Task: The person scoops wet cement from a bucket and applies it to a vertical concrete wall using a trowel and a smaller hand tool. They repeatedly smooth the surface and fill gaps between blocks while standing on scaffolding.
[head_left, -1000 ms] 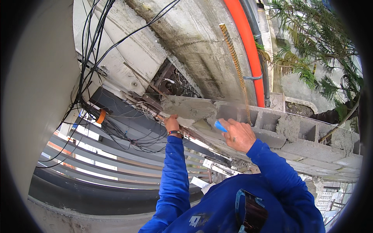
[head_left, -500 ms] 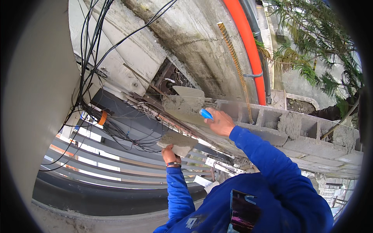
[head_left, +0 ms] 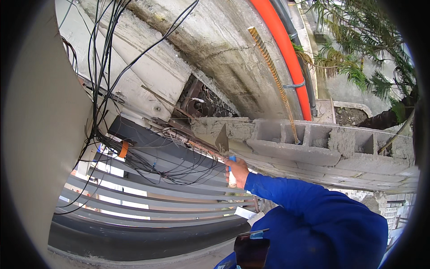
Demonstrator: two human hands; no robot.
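One blue sleeve [head_left: 291,192] across the lower view. Clasps a trowel [head_left: 232,159] in the right hand [head_left: 240,172], with grip curled round its blue-and-white handle [head_left: 232,180]; cannot tell the grip of the left hand, out of view. Points the blade [head_left: 222,141] away, near mortar [head_left: 239,130] at the block wall's [head_left: 295,153] left end; cannot tell if touching. Farther off: rebar [head_left: 274,78] standing in a wall cell, then orange pipe [head_left: 287,49], then green branches [head_left: 378,71].

Steeply down it looks, the wide fisheye camera on the person's head, close over the blue-sleeved right arm [head_left: 295,192], facing the grey hollow-block concrete wall [head_left: 291,153], with spiky green foliage [head_left: 358,77] farther off, upper right.
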